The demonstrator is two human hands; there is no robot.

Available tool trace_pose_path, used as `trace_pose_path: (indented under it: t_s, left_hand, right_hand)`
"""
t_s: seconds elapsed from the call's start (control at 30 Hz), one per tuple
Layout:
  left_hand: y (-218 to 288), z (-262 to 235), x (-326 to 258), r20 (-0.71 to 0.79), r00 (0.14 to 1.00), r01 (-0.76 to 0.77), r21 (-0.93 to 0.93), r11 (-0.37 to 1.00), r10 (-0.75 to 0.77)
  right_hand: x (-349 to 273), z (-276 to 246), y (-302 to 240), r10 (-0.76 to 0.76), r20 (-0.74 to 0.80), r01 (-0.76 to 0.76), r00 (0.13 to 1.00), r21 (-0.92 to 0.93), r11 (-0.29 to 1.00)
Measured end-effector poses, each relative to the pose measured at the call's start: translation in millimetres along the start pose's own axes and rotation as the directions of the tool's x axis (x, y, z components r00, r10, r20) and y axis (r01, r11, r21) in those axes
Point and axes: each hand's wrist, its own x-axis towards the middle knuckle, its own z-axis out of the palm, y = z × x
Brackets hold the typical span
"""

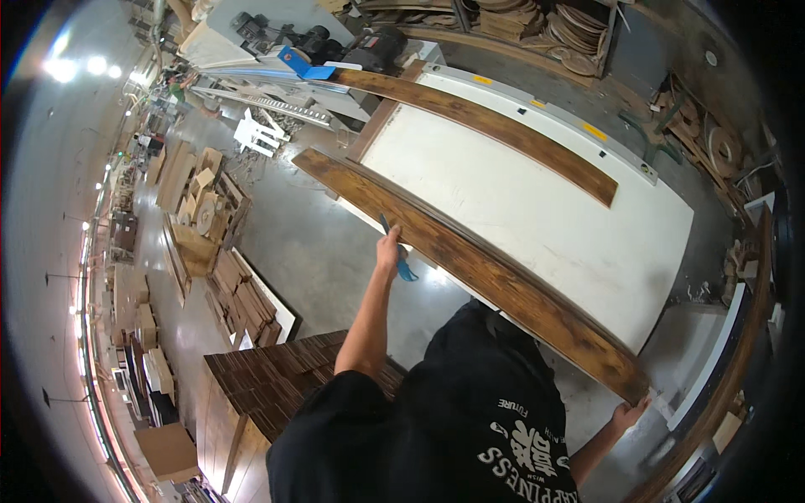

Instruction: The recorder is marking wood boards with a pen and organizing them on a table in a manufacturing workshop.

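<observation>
A long brown wooden board [503,277] with a dark grain lies along the near edge of the white machine table [537,210]. My left hand [388,249] is closed on its near edge, left of the middle. A slim tool with a blue end [406,267] shows on both sides of that hand; its kind I cannot make out. At the board's right end, my right hand [631,413] is closed around the corner. A second brown board [495,121] rests across the table further off, its left end at a blue bracket [303,65] on the machine.
A metal fence [579,130] with yellow labels runs along the table's far side. Motors [377,49] stand at the back left. Left of my body is a tall stack of brown boards [285,369]. Pallets of wood [201,201] and a white stool-like piece [258,134] stand on the floor.
</observation>
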Motion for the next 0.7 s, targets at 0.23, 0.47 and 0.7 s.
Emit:
trace_pose_path:
  t_s: [0.23, 0.47, 0.7]
  left_hand:
    - [-5.7, -2.2, 24.4, 0.117, 0.987, 0.058, 0.396, 0.916, -0.113]
    - [24.3, -1.0, -15.3, 0.055, 0.950, -0.207, 0.848, 0.488, 0.308]
    - [59.8, 57.3, -27.2, 0.740, 0.666, -0.734, 0.629, 0.254, 0.091]
  right_hand:
    - [5.7, 6.5, 78.5, 0.135, 0.146, -0.172, 0.980, 0.283, 0.943]
    - [79.5, -7.7, -151.4, 0.271, 0.304, -0.159, 0.913, -0.344, 0.925]
    - [84.2, 9.5, -331.2, -0.353, 0.702, 0.521, 0.618, -0.029, 0.853]
